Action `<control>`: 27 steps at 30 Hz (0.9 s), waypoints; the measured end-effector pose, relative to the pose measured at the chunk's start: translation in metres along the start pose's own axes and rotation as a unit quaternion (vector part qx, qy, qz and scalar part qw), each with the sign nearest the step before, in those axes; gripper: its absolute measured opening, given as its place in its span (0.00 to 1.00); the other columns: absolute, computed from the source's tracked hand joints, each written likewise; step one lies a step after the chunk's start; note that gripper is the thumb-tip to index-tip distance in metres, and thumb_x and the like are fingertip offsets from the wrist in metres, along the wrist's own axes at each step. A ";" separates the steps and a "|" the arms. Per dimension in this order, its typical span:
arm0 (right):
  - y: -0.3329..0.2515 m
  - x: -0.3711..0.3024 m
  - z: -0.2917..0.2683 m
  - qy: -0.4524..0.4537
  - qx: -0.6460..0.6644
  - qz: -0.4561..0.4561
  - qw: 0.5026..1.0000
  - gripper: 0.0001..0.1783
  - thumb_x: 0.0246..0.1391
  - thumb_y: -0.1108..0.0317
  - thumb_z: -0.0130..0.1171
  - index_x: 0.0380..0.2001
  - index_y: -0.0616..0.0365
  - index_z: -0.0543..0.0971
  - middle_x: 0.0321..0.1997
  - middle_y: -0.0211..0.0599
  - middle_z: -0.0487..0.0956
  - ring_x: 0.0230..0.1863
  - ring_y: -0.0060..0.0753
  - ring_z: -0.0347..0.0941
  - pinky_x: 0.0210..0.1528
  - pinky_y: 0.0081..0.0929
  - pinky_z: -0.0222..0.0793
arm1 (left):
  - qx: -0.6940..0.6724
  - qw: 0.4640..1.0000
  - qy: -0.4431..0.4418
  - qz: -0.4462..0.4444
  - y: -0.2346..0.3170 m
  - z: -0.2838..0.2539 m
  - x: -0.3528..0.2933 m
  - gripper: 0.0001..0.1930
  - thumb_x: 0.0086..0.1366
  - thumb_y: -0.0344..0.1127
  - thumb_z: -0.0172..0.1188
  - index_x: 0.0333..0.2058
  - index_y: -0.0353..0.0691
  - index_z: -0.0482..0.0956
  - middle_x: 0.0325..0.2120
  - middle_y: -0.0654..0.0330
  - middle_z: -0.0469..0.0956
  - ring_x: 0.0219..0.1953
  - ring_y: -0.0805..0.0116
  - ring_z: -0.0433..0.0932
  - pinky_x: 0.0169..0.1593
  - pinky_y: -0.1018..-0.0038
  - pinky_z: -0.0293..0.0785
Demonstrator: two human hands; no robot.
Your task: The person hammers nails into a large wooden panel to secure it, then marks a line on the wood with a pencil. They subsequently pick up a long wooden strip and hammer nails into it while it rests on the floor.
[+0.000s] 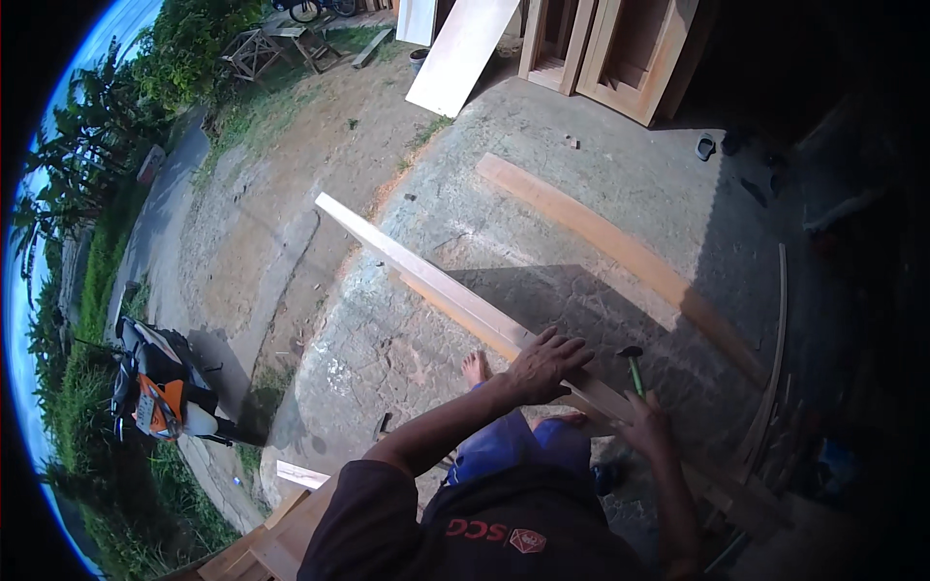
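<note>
A long pale wooden board (426, 276) runs from the upper left down to the right, passing under both my hands. An orange-brown wooden strip (463, 316) shows along its lower edge. My left hand (547, 370) lies on top of the board with its fingers stretched out. To the right, my right hand (649, 426) is closed round the green handle of a hammer (635, 370), close beside the board's near part. The hammer's dark head points up, away from me. Whether the right hand also touches the board, I cannot tell.
Another long plank (601, 237) lies on the concrete floor farther off. Wooden door frames (635, 58) and a white panel (465, 53) stand at the back. An orange motorbike (165, 387) is parked at the left. Thin wood strips (778, 349) lie at the shaded right; more boards (276, 542) lie at lower left.
</note>
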State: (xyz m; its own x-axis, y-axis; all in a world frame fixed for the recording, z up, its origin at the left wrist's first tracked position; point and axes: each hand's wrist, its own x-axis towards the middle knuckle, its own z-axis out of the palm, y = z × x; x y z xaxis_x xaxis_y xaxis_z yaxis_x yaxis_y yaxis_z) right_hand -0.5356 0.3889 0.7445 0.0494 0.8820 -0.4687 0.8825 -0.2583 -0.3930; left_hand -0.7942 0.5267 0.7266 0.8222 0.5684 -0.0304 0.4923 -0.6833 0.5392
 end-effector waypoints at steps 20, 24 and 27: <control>-0.177 0.127 0.120 0.244 -0.098 -0.070 0.962 0.13 0.51 0.67 0.60 0.41 0.55 0.74 0.42 0.45 0.69 0.47 0.47 0.73 0.47 0.46 0.68 | -0.070 0.885 0.272 -0.372 -0.431 -0.198 -0.300 0.51 0.62 0.58 0.64 0.74 0.54 0.42 0.75 0.51 0.43 0.73 0.38 0.48 0.69 0.37 0.50; -0.180 0.119 0.110 0.254 -0.121 -0.046 0.958 0.12 0.54 0.68 0.56 0.42 0.54 0.74 0.42 0.43 0.70 0.48 0.45 0.72 0.51 0.47 0.62 | -0.409 0.774 0.355 -0.329 -0.488 -0.199 -0.287 0.48 0.66 0.74 0.43 0.75 0.52 0.42 0.76 0.57 0.39 0.76 0.48 0.41 0.74 0.49 0.30; -0.184 0.112 0.103 0.248 -0.168 0.000 0.954 0.16 0.53 0.68 0.56 0.46 0.54 0.75 0.41 0.43 0.70 0.47 0.44 0.72 0.51 0.46 0.62 | -0.334 0.860 0.324 -0.208 -0.524 -0.188 -0.259 0.43 0.72 0.68 0.37 0.75 0.56 0.35 0.76 0.54 0.40 0.75 0.45 0.47 0.74 0.48 0.35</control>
State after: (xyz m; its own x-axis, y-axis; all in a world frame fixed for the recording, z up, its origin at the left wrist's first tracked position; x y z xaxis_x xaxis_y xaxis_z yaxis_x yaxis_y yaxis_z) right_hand -0.7405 0.4946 0.6831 0.1914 0.9815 -0.0050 0.9785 -0.1913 -0.0772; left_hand -1.3187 0.8240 0.6096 0.1752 0.9843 0.0218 0.2538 -0.0666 0.9650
